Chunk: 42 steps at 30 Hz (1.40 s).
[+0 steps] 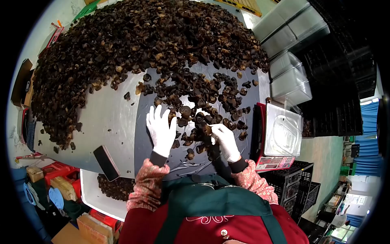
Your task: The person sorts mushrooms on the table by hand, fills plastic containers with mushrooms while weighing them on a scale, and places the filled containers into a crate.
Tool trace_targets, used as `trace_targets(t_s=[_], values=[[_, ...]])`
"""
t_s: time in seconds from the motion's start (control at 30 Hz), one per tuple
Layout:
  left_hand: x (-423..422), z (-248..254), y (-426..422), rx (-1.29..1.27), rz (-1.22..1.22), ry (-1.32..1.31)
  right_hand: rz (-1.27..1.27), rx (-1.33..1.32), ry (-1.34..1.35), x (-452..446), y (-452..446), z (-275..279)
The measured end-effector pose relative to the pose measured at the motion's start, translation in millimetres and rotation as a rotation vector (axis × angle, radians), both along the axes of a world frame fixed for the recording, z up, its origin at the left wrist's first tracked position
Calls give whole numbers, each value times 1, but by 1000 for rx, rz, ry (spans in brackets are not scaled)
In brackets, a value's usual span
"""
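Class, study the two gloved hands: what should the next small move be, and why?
Probably the right hand should lift the dark piece clear of the loose pieces around it: its fingertips appear to pinch that piece, while the left hand is spread open, seemingly holding nothing.

This is a workshop for sorting and packing. Dark, curled pieces (162,44) lie heaped across a broad table (111,122), with a red-edged scale (280,162) at one side and stacks of clear tubs (289,81) near it. Black crates (335,89) stand piled high, a white bin (90,189) sits at the table's near edge, and cartons (95,229) crowd one corner. Past the green floor (321,160) hang blue curtains (367,118); the far end, small and bent from here, seems to hold more benches.
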<state>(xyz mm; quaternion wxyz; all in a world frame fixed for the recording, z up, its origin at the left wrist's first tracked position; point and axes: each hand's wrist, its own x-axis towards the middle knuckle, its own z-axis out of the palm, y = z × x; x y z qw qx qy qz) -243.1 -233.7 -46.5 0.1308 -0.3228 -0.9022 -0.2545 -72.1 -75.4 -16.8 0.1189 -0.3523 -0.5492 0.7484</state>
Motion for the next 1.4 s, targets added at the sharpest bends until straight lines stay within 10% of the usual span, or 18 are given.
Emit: trace_targets(t_s=[0.2,0.3,0.37,0.5,0.57,0.63,0.67,0.83,0.97,1.03,1.17,1.4], values=[[74,23,-42,810,-253,-1668,447,560,71,-5,-59,26],[81,26,-90,811,-257,-1419,626,878,284,0,-65,12],[73,23,-148,935,10,-1816,548,1025,240,10,-51,16],[97,6,-272,408,128,-1359,120,838,-13,50,-5,1],[96,-9,-323,430,640,-1532,-115,625,-49,72,19,-16],[100,-47,-362,-306,613,-617,-148,668,-145,89,38,-23],[98,-37,-354,-423,711,-620,-162,664,-156,93,42,-26],[75,26,-204,481,409,-904,-192,916,-87,88,33,-36],[67,1,-102,227,-382,-123,-118,1236,-190,83,24,-50],[86,16,-62,114,-275,-623,-14,1272,-240,79,16,-48],[100,-13,-34,-292,-491,-424,161,1399,-301,70,3,-46],[84,-2,-19,56,-450,-531,207,1222,-30,50,-1,-39]])
